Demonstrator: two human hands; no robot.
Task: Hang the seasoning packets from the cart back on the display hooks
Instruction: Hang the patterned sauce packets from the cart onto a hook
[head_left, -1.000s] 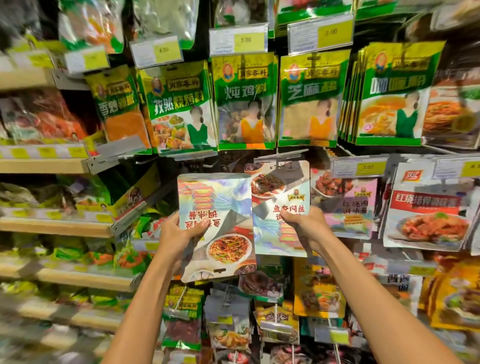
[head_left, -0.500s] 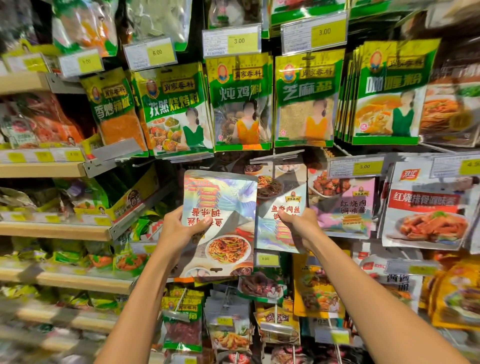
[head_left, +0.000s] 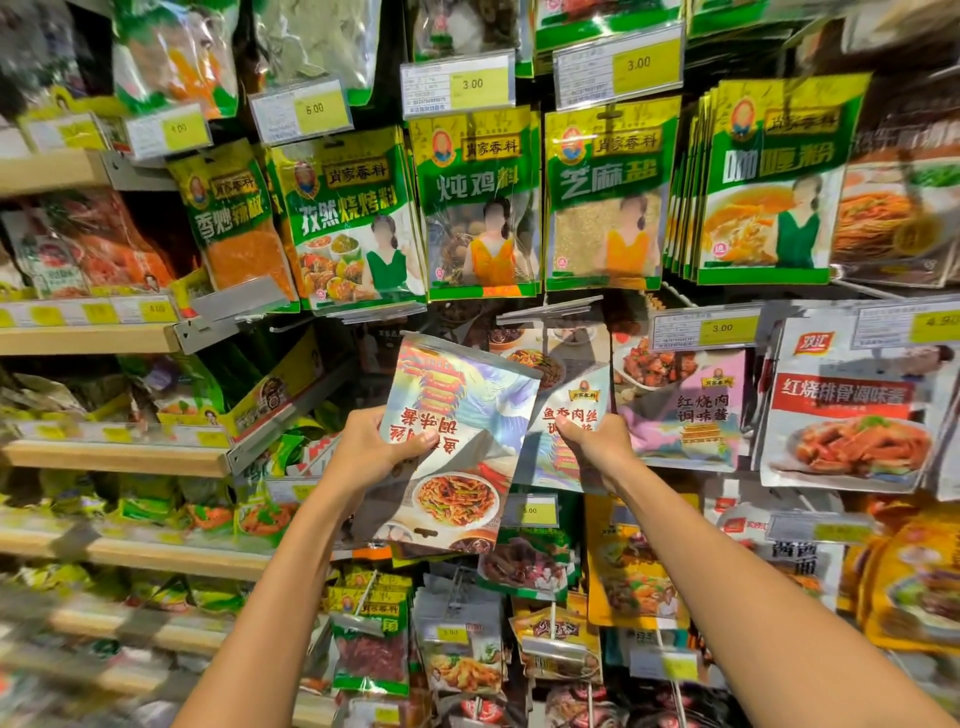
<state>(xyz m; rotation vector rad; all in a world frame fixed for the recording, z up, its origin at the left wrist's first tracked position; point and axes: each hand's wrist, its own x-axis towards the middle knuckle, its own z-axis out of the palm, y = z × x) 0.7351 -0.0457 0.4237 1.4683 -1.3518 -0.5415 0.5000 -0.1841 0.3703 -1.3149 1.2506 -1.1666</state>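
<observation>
head view | our left hand (head_left: 374, 447) curls round the seasoning packet (head_left: 457, 410), since tilted rightward, upside down (hang hole (head_left: 427, 532) below the hand) | right hand (head_left: 592, 441) pinches the hung packet (head_left: 563, 395); hook (head_left: 550, 312) above it | flip needed, we judge

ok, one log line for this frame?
left hand: holds upside-down packet | right hand: grips hanging packet | stage: upside-down packet not yet hung

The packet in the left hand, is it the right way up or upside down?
Upside down. The left hand grips the packet; its characters are inverted, unlike those on the neighbouring packet.
</observation>
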